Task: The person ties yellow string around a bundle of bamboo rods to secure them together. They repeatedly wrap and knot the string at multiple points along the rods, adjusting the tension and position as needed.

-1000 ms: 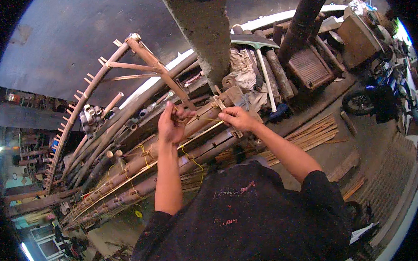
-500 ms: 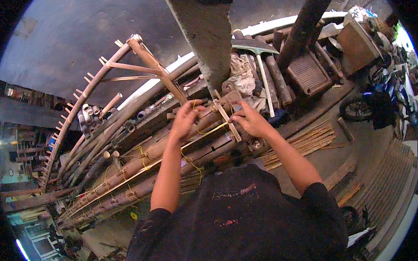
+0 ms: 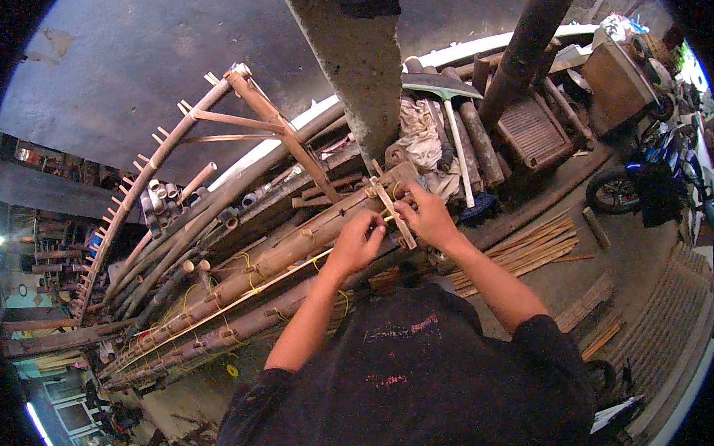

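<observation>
Two long brown bamboo poles (image 3: 280,255) run side by side from the lower left towards my hands, with thin yellow cord (image 3: 251,280) tied round them at intervals. A short flat wooden strip (image 3: 383,199) lies crosswise over their near end. My left hand (image 3: 358,243) is closed just left of this strip, its fingertips pinching yellow cord beside the pole. On the strip's other side, my right hand (image 3: 427,216) is closed too, fingers bent, with a bit of yellow cord showing at its fingertips. The fingers partly hide the cord between them.
A concrete post (image 3: 356,71) rises just beyond my hands. A curved bamboo frame with pegs (image 3: 148,174) stands at the left. Cloth (image 3: 421,134) and a white-handled tool (image 3: 456,148) lie beyond. Split bamboo strips (image 3: 531,250) and a motorbike (image 3: 645,184) are at the right.
My left hand has come down and right, from above the pole to close beside the strip. My right hand stays near the strip, with its fingers more bent.
</observation>
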{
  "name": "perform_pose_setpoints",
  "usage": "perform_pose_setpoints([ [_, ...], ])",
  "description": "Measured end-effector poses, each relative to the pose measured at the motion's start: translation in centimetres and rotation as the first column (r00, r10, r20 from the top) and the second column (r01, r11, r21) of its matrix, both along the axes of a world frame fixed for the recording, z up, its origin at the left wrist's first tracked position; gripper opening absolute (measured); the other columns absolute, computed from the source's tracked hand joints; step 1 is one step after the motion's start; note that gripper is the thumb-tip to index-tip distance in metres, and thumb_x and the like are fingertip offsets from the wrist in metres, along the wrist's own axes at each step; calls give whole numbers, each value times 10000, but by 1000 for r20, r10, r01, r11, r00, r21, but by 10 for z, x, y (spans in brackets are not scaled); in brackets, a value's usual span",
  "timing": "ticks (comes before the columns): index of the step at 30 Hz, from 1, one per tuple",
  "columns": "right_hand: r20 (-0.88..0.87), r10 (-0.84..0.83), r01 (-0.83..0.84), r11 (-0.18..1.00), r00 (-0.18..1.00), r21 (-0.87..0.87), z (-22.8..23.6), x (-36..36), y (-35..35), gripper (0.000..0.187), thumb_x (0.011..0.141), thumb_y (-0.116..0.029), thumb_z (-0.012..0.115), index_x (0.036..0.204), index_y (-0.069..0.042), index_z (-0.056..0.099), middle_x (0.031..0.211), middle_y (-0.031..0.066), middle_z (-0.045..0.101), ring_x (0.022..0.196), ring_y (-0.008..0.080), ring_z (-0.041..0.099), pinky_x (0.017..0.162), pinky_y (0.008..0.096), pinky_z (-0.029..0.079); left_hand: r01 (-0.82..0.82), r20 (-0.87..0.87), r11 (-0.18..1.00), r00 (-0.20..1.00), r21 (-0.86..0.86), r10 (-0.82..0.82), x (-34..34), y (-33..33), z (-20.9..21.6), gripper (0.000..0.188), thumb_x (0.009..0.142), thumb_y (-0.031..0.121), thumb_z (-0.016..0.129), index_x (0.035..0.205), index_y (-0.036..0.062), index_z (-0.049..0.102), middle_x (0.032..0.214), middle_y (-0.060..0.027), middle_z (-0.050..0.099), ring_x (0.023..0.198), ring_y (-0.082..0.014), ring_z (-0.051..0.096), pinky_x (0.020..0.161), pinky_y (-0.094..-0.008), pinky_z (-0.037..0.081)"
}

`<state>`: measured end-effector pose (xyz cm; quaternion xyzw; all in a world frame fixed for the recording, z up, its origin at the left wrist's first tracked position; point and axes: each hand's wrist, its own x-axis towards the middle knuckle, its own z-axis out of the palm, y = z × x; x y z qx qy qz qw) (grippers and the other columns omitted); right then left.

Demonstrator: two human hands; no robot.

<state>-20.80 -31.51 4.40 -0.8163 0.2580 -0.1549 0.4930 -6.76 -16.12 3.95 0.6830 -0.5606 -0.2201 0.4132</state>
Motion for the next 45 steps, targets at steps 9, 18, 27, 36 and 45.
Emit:
perform_pose_setpoints([
  [9,106,54,-47,997,993,-64,-9,-2,7,222,916,-226,623,940,-9,666,903,163,659,837,332,636,729,399,485,-171,159,985,973,31,164,-7,-12,-11,166,890,168,658,976,27,682,1070,-208,581,946,-384,586,787,-462,461],
  [18,-123,-188,122,903,974,-412,-52,-61,-32,361,894,-366,646,787,-21,652,720,178,615,690,373,610,625,458,469,-303,-976,953,211,-8,59,17,-12,-21,142,953,205,532,886,80,534,772,-49,548,762,-198,576,805,-403,501],
  [27,-156,-157,97,936,975,-338,29,-57,-58,394,958,-356,579,756,-22,634,665,159,581,670,268,617,600,414,464,-122,-606,991,784,63,135,12,-24,-19,227,983,214,552,838,41,538,723,-4,547,625,-105,479,621,-292,455],
  [36,291,-140,180,977,947,-114,13,-3,-37,304,883,-183,638,1150,-37,636,1122,157,604,940,346,619,869,424,509,-167,-927,974,317,154,201,21,-24,8,163,974,208,573,944,50,602,855,-56,638,806,-186,640,816,-351,541],
  [45,81,242,-223,956,967,-192,-35,18,7,283,802,-72,635,1081,-57,675,1044,182,614,994,386,605,871,445,504,-311,-925,950,349,38,152,4,-25,11,168,988,184,551,912,41,596,883,-53,647,806,-143,620,797,-311,499],
])
